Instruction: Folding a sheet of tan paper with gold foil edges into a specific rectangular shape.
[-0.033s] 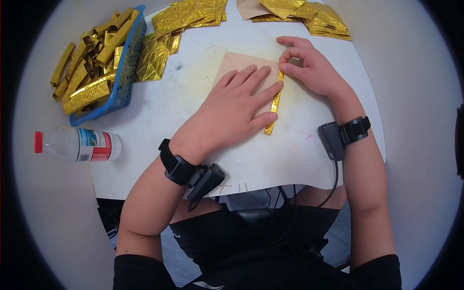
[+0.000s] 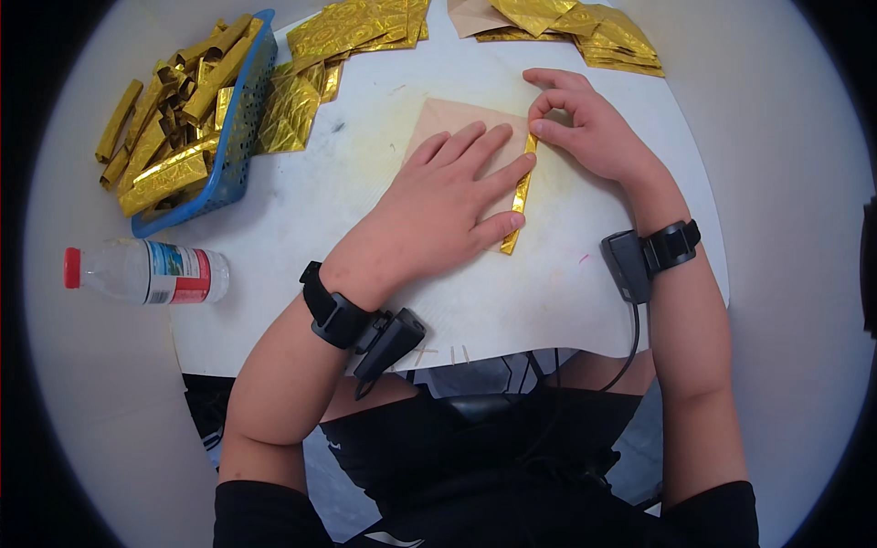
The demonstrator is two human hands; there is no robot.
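Note:
A square sheet of gold foil paper (image 2: 445, 113) lies on the table, its tan back facing up. Along its right side runs a narrow folded gold strip (image 2: 522, 194). My left hand (image 2: 438, 201) rests flat on the sheet, palm down and fingers spread, with its thumb and index fingertip on the strip. At the strip's far end, my right hand (image 2: 589, 128) pinches the folded edge between thumb and index finger, the other fingers held off the table. Much of the sheet is hidden under my left hand.
At the far left a blue plastic basket (image 2: 239, 164) holds several rolled gold papers (image 2: 169, 178). Stacks of gold foil sheets (image 2: 356, 27) lie at the back left, and another stack (image 2: 612, 36) at the back right. A red-capped water bottle (image 2: 146, 271) lies on its side at the left.

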